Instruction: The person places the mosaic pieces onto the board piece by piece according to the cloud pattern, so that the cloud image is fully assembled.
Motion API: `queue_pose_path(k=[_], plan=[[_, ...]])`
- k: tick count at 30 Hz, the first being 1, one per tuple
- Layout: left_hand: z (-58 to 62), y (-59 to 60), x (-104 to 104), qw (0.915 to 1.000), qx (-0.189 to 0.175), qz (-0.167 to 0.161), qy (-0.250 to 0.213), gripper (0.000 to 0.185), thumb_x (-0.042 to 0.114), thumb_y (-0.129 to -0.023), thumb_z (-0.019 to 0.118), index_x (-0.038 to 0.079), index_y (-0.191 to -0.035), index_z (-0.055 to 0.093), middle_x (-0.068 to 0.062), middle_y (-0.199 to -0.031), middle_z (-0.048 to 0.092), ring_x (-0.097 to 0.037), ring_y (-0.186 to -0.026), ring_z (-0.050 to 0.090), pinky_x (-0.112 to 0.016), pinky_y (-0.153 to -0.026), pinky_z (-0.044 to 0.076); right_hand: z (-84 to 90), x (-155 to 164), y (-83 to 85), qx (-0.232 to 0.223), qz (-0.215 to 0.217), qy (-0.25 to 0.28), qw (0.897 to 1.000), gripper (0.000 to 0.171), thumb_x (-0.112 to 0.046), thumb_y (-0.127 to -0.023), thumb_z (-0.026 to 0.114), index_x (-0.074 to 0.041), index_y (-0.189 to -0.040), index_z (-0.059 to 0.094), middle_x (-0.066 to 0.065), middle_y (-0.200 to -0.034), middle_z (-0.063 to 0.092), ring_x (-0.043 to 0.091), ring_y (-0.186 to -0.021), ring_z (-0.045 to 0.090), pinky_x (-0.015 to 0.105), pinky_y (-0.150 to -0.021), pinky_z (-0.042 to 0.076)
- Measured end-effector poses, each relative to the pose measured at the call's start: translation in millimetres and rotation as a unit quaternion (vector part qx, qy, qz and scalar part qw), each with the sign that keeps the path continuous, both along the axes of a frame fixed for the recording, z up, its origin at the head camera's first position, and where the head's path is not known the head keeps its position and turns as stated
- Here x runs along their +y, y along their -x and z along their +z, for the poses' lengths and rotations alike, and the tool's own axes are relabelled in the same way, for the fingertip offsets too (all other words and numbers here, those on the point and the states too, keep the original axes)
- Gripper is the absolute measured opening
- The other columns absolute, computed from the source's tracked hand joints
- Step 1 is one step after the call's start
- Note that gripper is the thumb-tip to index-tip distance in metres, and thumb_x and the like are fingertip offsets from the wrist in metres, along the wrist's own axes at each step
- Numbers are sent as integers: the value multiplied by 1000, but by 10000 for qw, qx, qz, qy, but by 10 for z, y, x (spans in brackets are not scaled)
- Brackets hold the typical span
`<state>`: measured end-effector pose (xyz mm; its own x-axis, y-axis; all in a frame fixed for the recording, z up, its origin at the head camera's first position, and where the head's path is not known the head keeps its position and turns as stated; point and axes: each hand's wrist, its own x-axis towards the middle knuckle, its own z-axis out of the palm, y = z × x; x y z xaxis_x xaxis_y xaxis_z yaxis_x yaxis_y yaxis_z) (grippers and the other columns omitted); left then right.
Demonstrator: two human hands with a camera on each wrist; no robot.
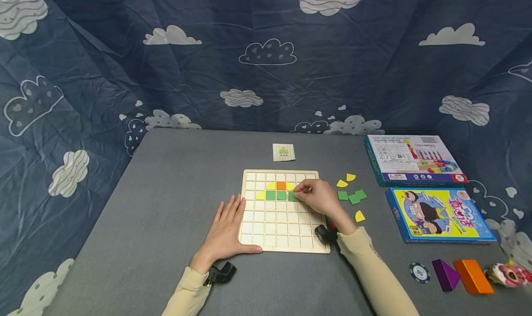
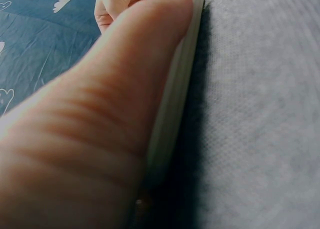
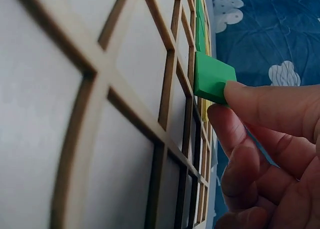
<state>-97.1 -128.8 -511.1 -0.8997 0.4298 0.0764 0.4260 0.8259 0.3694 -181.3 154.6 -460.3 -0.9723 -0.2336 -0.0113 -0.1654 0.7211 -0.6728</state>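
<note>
Green tile [image 3: 212, 75], right hand [image 1: 319, 197] pinching, box [image 1: 415, 160] lettered "FIVE SETS"

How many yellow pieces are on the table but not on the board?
3: two yellow pieces just beyond the loose green squares, and one on the near side of them. The right arm could be hiding more.

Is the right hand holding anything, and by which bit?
The right hand pinches a green square tile by its outer end, away from the wooden board.

The right fingers [image 1: 306, 185] partly hide the board [image 1: 270, 228].
</note>
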Motion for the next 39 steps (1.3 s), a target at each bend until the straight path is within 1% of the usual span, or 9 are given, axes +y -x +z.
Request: queue_pose_path(k=[7,12,19,31,39], plan=[[-3,-4,1,9999,-86,46,22,131,86,-63,55,4,-152,5,-13,-157,3,-24,-143,-3,-42,-113,-6,33,-21,11,-24,25,-193,9998,5,-17,-85,73,-13,-86,75,-6,-74,65,13,-64,55,32,-57,44],[2,-7,6,9999,-136,62,38,130,86,-63,55,4,-152,4,-12,-158,2,-24,-143,-4,-42,-113,-6,20,-41,26,18,29,-386,9992,5,-18,-85,72,-14,-86,75,-6,-75,66,12,-67,58,34,-61,46],[0,-10,15,9999,-99,73,31,130,86,-63,55,4,-152,6,-13,-157,4,-24,-143,-2,-43,-113,-5,22,-88,33,92,-39,-680,9976,4,-18,-83,73,-14,-82,73,-7,-70,63,12,-63,55,33,-57,44],[-9,-10,8,10000,1,24,4,130,85,-64,55,3,-152,6,-13,-157,4,-25,-143,-2,-43,-113,-4,15,-85,51,110,-56,-819,9966,5,-18,-82,75,-15,-79,74,-7,-68,62,12,-61,54,32,-55,43],[-1,-7,-1,10000,35,56,8,129,84,-64,57,3,-152,7,-13,-157,5,-25,-143,-1,-43,-113,-4,20,-59,48,182,-7,-844,9963,4,-19,-82,75,-16,-81,75,-8,-69,64,11,-60,55,32,-55,44]])
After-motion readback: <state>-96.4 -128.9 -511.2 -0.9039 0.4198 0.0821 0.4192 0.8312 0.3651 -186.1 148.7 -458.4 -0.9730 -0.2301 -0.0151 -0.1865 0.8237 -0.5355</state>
